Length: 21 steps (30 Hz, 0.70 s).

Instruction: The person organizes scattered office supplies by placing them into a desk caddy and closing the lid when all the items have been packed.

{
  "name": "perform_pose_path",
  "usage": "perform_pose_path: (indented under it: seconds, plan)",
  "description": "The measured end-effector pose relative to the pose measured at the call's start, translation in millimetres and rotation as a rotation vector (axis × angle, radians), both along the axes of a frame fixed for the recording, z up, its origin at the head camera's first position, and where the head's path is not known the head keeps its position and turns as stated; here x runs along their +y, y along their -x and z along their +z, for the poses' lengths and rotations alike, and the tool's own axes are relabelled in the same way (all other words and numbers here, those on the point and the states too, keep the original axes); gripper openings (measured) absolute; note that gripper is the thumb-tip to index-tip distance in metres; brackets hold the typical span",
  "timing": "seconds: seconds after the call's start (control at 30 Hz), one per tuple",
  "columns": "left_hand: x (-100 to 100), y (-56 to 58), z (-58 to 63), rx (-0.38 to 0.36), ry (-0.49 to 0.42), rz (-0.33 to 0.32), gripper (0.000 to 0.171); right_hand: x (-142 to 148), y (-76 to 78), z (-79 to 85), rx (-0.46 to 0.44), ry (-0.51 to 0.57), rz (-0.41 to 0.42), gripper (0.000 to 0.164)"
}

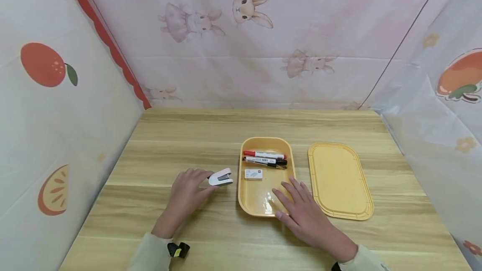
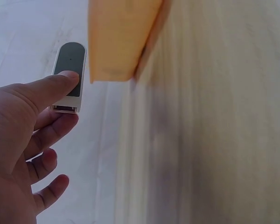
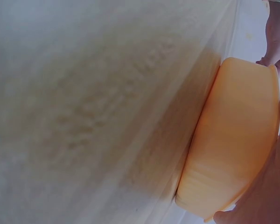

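Observation:
My left hand (image 1: 187,191) pinches a small white and pink stapler (image 1: 220,177) between thumb and fingers, just left of the yellow box. Seen in the left wrist view, the thumb presses on the stapler's dark base (image 2: 67,63). My right hand (image 1: 301,212) lies over the near right corner of the yellow box (image 1: 241,195), its fingers spread and reaching across the rim. Inside the box lie a red-capped marker (image 1: 265,154), a black-capped marker (image 1: 263,160), a black pen (image 1: 272,164) and a small white carton (image 1: 253,174).
A flat yellow lid (image 1: 339,179) lies on the wooden table (image 1: 188,137) to the right of the box. Printed cloth hangings (image 1: 226,74) stand behind the table and along both sides. A black strap (image 1: 178,250) shows at the left wrist.

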State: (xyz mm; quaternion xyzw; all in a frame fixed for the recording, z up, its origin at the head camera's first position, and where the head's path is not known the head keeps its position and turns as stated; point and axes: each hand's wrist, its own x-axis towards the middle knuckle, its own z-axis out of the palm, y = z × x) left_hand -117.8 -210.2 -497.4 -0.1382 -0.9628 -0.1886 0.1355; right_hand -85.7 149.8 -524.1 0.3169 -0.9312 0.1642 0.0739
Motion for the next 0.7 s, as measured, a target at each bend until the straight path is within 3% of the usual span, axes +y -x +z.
perform_pose_path:
  seconds: [0.43, 0.7]
  plan:
    - [27.9, 14.2, 16.8, -0.018, -0.032, -0.048, 0.043, 0.4, 3.8, -2.2, 0.001, 0.010, 0.006, 0.056]
    - [49.2, 23.8, 21.0, -0.095, -0.005, -0.078, 0.044, 0.7, 1.6, -1.0, -0.004, 0.011, 0.003, 0.056]
